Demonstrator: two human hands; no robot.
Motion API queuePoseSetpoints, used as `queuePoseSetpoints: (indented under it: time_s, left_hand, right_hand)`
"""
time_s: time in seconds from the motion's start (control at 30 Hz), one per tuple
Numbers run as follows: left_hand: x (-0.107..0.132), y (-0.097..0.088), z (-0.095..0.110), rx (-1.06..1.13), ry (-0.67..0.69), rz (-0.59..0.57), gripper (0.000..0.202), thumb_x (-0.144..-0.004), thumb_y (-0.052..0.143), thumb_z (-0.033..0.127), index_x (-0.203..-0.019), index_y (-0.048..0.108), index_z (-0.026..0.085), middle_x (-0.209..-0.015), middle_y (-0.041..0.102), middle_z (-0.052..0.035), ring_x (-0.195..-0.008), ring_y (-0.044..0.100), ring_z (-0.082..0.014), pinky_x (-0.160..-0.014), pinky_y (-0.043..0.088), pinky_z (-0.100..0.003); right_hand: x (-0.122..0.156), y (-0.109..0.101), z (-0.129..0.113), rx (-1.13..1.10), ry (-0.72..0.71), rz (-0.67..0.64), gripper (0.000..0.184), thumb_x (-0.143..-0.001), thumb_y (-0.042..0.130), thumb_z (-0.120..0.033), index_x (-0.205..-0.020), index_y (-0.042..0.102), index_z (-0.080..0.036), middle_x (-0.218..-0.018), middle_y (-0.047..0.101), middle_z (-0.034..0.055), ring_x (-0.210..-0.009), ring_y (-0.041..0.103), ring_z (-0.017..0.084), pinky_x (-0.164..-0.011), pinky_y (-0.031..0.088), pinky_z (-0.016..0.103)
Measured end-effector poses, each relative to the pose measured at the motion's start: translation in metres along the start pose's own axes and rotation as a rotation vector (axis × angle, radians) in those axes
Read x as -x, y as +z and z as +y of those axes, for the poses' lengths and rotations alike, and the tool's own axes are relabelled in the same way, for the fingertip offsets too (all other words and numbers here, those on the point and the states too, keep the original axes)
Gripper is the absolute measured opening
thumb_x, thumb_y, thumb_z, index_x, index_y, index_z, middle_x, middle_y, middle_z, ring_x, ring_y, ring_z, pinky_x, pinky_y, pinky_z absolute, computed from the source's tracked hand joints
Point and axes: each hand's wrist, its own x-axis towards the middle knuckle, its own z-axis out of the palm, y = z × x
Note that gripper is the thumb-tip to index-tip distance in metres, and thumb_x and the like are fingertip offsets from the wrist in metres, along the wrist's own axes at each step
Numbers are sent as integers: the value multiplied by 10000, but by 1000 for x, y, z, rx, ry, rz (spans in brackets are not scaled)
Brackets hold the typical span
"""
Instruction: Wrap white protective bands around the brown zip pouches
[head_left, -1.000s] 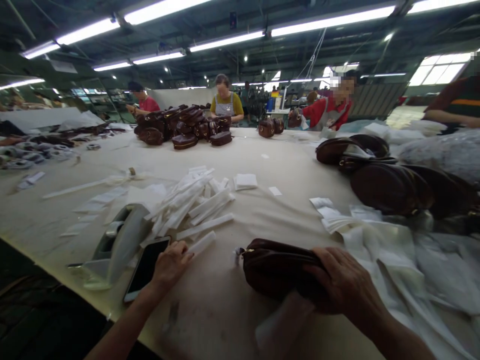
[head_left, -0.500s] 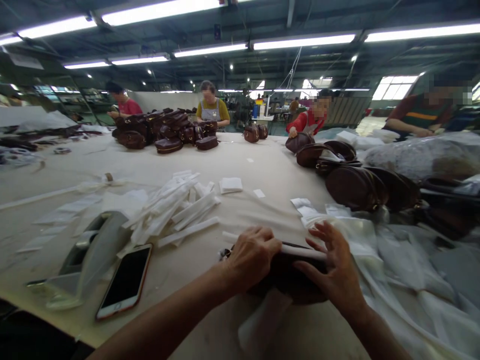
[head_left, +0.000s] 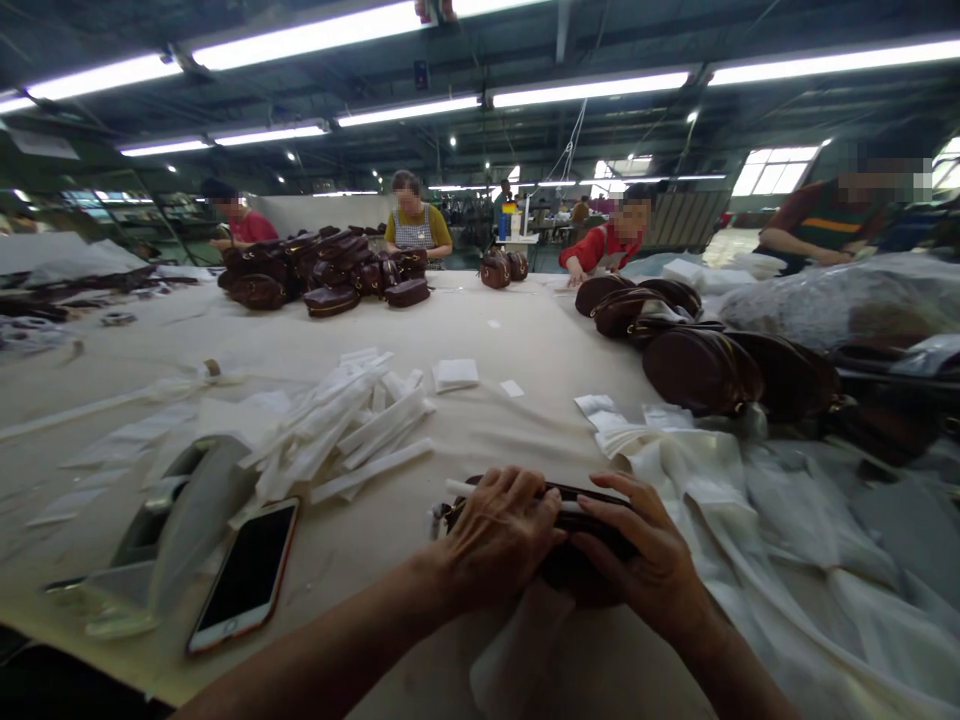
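Note:
A dark brown handbag (head_left: 581,578) lies on the table in front of me, largely covered by my hands. My left hand (head_left: 499,535) is closed over its left part, thumb and fingertips at a narrow white strip (head_left: 571,507) along the bag's top. From the right, my right hand (head_left: 656,555) grips the bag, fingers along the same strip and thumb against the near side. Metal hardware shows at the bag's left end. A translucent white sheet (head_left: 521,650) hangs out below the bag on the near side.
Left of my hands lie a phone (head_left: 244,575), a tape dispenser (head_left: 180,510) and a heap of white paper strips (head_left: 349,420). White wrapping sheets (head_left: 720,490) and brown bags (head_left: 701,370) are at the right. More bags (head_left: 330,265) are piled at the back, near several co-workers.
My right hand has come down onto the bag, its raised fingers now lying along the top. The co-worker in red has let go of a bag at the right pile. The view has shifted slightly.

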Motion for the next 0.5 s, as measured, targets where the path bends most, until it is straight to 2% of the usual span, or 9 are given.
queuePoseSetpoints:
  time_s: [0.1, 0.2, 0.3, 0.4, 0.47, 0.5]
  left_hand:
    - [12, 11, -5, -135, 22, 98, 350, -875, 526, 376, -1144, 531, 151, -1201, 519, -175, -1080, 501, -312, -870, 444, -468]
    - [15, 20, -8, -209, 59, 83, 317, -896, 485, 299, -1175, 516, 151, -1192, 543, -190, -1064, 534, -320, -867, 447, -467]
    - [13, 18, -12, -175, 70, 24, 331, -917, 418, 249, -1232, 474, 160, -1090, 614, -145, -912, 598, -265, -780, 464, -395]
    - [9, 18, -25, -148, -29, -59, 329, -915, 394, 268, -1187, 500, 116, -954, 656, -128, -826, 619, -255, -735, 450, -366]
    - [7, 23, -35, -71, -21, -153, 301, -921, 385, 329, -1143, 526, 181, -1040, 650, -71, -888, 624, -231, -769, 447, -346]
    - [7, 28, -38, -35, -13, -134, 313, -925, 367, 401, -1114, 541, 223, -1037, 655, -30, -824, 634, -203, -732, 450, -321]
  right_hand:
    - [-2, 1, 0, 47, -32, -74, 223, -827, 608, -294, -1035, 629, -215, -1127, 632, 111, -1027, 603, 239, -863, 528, 419]
    - [-4, 1, -3, 102, -28, -105, 206, -857, 575, -288, -1035, 621, -195, -1098, 655, 113, -995, 612, 226, -855, 516, 391]
    - [-4, 1, -8, 144, 3, -118, 196, -865, 571, -312, -1006, 636, -192, -1033, 676, 91, -937, 617, 208, -828, 503, 355]
    - [-6, 3, -10, 226, 40, -167, 236, -843, 604, -371, -997, 648, -197, -981, 688, 64, -898, 619, 198, -799, 483, 329]
    - [-8, 6, -9, 280, 62, -226, 262, -841, 606, -396, -1020, 648, -210, -996, 687, 47, -913, 618, 189, -808, 466, 313]
    - [-9, 7, -8, 302, 73, -251, 261, -845, 599, -405, -1025, 648, -222, -1014, 684, 36, -926, 615, 183, -818, 457, 306]
